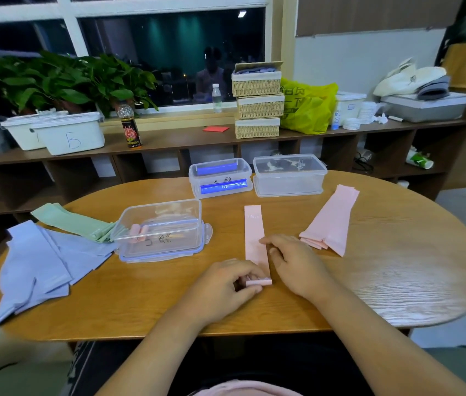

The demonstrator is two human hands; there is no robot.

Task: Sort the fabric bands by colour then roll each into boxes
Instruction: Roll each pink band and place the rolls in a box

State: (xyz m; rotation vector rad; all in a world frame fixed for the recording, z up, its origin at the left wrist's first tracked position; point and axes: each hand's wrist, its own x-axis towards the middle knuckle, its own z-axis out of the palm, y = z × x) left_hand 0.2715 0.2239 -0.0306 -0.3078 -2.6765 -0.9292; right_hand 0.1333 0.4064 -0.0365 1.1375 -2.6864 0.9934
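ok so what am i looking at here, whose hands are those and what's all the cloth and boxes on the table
There is no machine here. A person wears a camera on the head, so this single picture looks forward and down at their own two bare hands over a wooden table. The left hand pinches the rolled-up near end of a pink band that lies flat on the table. The right hand rests on it further along. To the right lies a stack of pink bands. On the left lie green bands and blue bands. A clear open box holds pink rolls. Behind it stand a box with blue rolls and another clear box.
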